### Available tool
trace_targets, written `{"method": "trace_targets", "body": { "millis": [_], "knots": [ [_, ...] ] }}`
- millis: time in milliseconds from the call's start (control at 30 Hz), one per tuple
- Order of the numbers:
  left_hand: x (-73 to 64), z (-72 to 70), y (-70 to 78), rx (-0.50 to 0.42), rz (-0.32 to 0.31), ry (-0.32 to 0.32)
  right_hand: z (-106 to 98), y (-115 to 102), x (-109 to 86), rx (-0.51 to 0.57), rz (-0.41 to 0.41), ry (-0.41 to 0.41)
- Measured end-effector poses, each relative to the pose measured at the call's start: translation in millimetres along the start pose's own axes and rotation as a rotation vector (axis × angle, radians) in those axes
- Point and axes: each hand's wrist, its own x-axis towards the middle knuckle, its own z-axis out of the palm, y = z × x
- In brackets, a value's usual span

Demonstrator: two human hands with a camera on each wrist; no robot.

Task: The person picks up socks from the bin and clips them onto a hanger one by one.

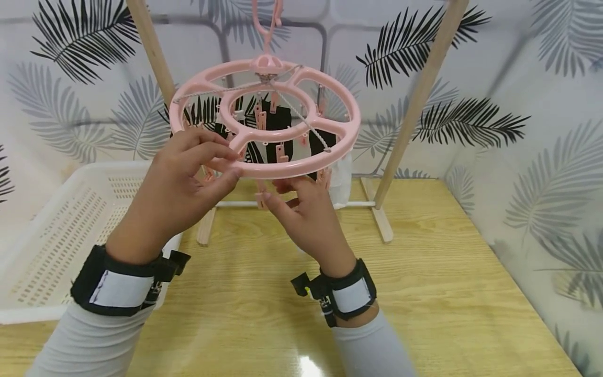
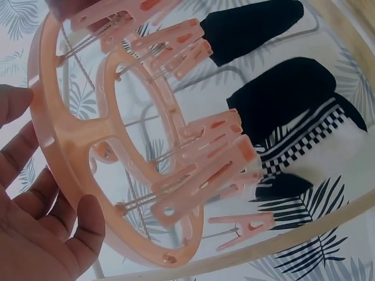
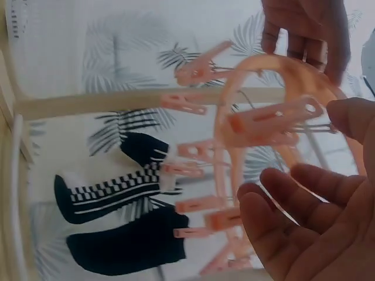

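A pink round clip hanger (image 1: 282, 170) hangs by its hook, with strings across its rings. My left hand (image 1: 181, 175) grips its near left rim between thumb and fingers. Under the near rim is my right hand (image 1: 308, 214), fingers loosely bent and thumb beside a pink clothespin (image 1: 260, 199); in the right wrist view, the thumb is close to a clothespin (image 3: 275, 120) but does not pinch it. Black socks (image 2: 281, 96) and a white sock with a black-and-white checkered band (image 3: 114, 190) hang from clothespins on the hanger's far side.
A white perforated basket (image 1: 52, 230) stands at the left of the wooden table (image 1: 452, 293). The wooden posts (image 1: 421, 104) of a rack rise on both sides of the hanger, joined low down by a white bar (image 1: 245, 203). Behind hangs a leaf-patterned curtain (image 1: 532, 173).
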Motion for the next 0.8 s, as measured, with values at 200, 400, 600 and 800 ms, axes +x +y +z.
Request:
{"method": "trace_targets", "body": {
  "millis": [200, 400, 600, 800],
  "knots": [
    [0.0, 3.3, 2.9, 0.001, 0.001, 0.015, 6, -8, 1.6, 0.139, 0.127, -0.011],
    [-0.8, 5.7, 6.3, 0.016, -0.019, 0.036, 2, -28, 0.8, 0.255, 0.141, 0.016],
    [-2.0, 9.6, 12.1, 0.026, -0.058, 0.06, 1, -27, 0.8, 0.236, 0.131, -0.009],
    [-2.1, 14.2, 15.3, 0.027, -0.076, 0.087, 2, -24, -0.8, 0.274, 0.118, 0.025]
  ]
}}
